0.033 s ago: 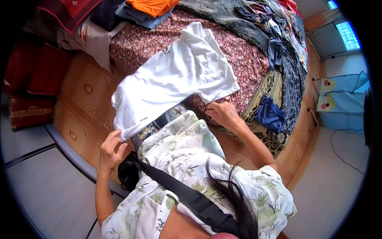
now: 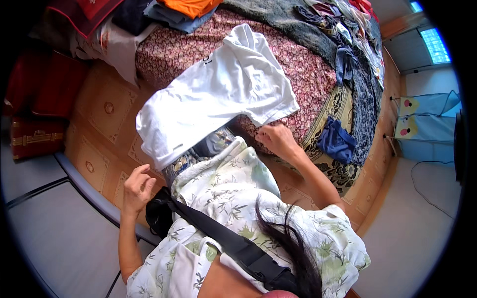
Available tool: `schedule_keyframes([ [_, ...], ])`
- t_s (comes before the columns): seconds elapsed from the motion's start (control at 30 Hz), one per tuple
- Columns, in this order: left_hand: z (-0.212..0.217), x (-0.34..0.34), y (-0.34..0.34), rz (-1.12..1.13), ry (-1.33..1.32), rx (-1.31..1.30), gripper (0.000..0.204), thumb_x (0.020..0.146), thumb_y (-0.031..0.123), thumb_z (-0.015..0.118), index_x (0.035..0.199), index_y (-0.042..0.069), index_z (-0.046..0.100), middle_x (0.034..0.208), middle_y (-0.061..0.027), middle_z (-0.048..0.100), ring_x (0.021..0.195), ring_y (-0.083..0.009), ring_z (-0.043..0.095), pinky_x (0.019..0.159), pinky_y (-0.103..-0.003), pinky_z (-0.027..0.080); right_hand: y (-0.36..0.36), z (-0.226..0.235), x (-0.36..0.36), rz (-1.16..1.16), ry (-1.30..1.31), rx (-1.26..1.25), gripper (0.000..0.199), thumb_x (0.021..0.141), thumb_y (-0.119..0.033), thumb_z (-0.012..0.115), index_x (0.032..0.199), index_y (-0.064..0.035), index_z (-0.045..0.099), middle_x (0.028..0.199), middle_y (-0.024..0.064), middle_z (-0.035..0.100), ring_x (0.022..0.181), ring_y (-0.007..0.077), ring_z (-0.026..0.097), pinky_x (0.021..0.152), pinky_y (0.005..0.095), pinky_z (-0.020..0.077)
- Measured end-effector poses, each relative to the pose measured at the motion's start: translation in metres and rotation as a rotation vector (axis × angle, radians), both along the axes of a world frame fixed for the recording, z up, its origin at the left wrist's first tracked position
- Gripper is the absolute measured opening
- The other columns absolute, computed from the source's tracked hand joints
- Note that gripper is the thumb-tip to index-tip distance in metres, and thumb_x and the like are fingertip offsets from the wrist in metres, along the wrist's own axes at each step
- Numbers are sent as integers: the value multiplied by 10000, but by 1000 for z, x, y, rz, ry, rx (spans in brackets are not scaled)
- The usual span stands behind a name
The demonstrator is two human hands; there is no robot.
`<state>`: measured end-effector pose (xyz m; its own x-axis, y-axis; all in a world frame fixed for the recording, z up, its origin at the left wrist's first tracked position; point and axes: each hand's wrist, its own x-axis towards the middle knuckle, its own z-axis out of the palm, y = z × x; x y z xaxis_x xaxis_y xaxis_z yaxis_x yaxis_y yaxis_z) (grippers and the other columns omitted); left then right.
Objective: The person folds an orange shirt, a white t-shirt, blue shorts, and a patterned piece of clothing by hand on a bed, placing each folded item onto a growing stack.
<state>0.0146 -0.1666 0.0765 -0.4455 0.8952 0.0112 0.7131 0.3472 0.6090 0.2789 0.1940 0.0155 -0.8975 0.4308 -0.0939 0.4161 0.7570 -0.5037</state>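
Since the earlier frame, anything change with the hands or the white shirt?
No visible change. The white shirt lies spread on the floral bedspread as before, its lower end hanging over the bed edge. The right hand rests at the shirt's lower corner on the bed; the left hand hangs loosely curled and empty below the overhanging end. The blue cloth sits where it was.

Hidden from you: right hand (image 2: 278, 140) fingertips under white shirt (image 2: 218, 94) hem | cut off: clothes pile (image 2: 184, 7) at top edge
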Motion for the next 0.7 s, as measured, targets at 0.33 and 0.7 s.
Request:
schedule_keyframes([
  [0.33,-92,-110,64,731,-1209,79,657,843,529,608,1214,-6,521,1126,-170,594,1013,-239,591,791,-391,504,142,-34,-136,-302,455,346,315,780,-243,691,1046,-82,646,975,136,614,979,301,562,876,393,422],
  [0.7,-138,-97,78,883,-1215,648,313,838,100,661,1124,2,582,1027,-112,649,888,-216,647,778,-350,542,221,-60,-160,-593,346,171,305,791,-352,686,776,-48,662,647,135,637,517,207,577,522,339,467],
])
